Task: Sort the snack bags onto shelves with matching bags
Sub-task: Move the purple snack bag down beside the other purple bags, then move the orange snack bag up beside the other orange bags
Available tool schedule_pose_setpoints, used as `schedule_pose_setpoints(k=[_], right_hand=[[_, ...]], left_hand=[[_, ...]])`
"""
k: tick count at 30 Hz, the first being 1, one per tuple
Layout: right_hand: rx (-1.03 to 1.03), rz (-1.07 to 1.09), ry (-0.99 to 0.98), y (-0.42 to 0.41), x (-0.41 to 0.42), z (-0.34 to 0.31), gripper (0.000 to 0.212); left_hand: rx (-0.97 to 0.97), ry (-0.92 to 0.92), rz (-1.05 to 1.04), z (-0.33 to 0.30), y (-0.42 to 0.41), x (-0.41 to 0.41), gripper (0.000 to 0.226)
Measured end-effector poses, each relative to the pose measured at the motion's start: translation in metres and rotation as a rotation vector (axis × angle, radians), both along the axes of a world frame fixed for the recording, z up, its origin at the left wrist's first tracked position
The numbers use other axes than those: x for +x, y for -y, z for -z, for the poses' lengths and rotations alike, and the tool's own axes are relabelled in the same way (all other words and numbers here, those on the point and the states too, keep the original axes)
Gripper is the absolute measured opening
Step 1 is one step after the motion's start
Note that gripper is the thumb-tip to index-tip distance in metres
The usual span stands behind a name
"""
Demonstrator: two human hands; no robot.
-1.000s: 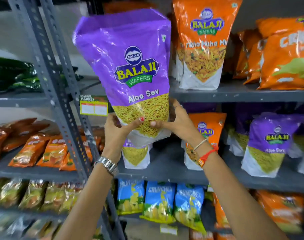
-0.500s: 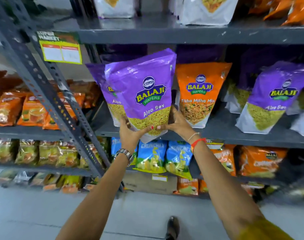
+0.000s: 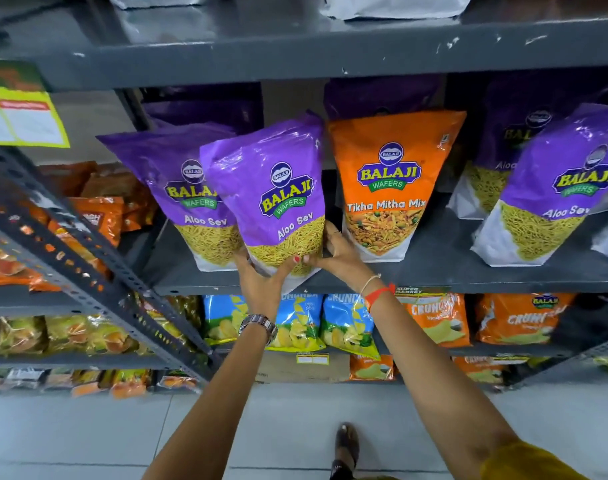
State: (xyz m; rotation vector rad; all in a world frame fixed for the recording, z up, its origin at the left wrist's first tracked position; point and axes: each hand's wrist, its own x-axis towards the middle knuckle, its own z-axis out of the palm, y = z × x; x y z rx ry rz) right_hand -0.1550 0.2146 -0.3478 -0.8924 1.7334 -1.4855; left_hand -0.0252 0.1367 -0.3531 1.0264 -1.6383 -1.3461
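Observation:
I hold a purple Aloo Sev bag point(image 3: 278, 188) by its bottom edge with both hands, my left hand point(image 3: 261, 284) under its left corner and my right hand point(image 3: 340, 254) at its right corner. Its base rests at the front of the middle grey shelf point(image 3: 434, 275). It leans against another purple Aloo Sev bag point(image 3: 178, 181) on its left. An orange Tikha Mitha Mix bag point(image 3: 389, 188) stands upright just to its right. Further right stands one more purple Aloo Sev bag point(image 3: 552, 202), with others behind it.
A slanted perforated steel upright point(image 3: 88, 268) crosses the left side. Below are blue Crunchex bags point(image 3: 344, 327) and orange Crunchex bags point(image 3: 517, 318). The shelf above point(image 3: 295, 50) overhangs the purple bags. A yellow price tag point(image 3: 22, 119) hangs at upper left. My foot point(image 3: 346, 445) stands on the tiled floor.
The purple bag came down from the upper shelf level to the middle shelf and now rests beside the other Aloo Sev bag. My view tilted downward.

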Motion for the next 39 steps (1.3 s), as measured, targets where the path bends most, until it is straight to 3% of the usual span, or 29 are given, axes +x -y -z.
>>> schedule_pose_setpoints(k=[3, 6, 9, 12, 15, 17, 22, 27, 39], right_hand=[[-0.134, 0.25, -0.038, -0.017, 0.011, 0.005, 0.066], [-0.321, 0.759, -0.172, -0.045, 0.015, 0.005, 0.038], [-0.326, 1.041, -0.212, -0.062, -0.015, 0.012, 0.037], [-0.179, 1.002, -0.246, -0.072, -0.05, 0.019, 0.072], [-0.106, 0.788, -0.175, -0.076, -0.075, 0.024, 0.106], [-0.103, 0.62, -0.146, -0.077, -0.086, 0.022, 0.115], [-0.029, 0.516, -0.114, -0.081, -0.096, 0.011, 0.088], [-0.006, 0.597, -0.134, -0.091, -0.082, 0.01, 0.081], [-0.046, 0.727, -0.237, -0.145, 0.018, -0.031, 0.073]], left_hand=[[-0.114, -0.073, -0.064, 0.006, -0.018, 0.003, 0.091], [-0.362, -0.111, -0.195, 0.008, -0.054, 0.004, 0.068], [-0.429, -0.118, 0.081, 0.003, -0.082, -0.014, 0.038], [-0.177, -0.179, 0.369, -0.01, -0.091, -0.049, 0.052], [0.032, -0.129, 0.407, -0.021, -0.084, -0.085, 0.079], [0.115, -0.079, 0.426, -0.026, -0.073, -0.103, 0.085], [0.087, 0.022, 0.455, -0.02, -0.054, -0.122, 0.066], [0.034, 0.04, 0.347, -0.019, -0.059, -0.115, 0.059], [-0.1, -0.048, 0.367, -0.045, -0.089, -0.023, 0.051]])
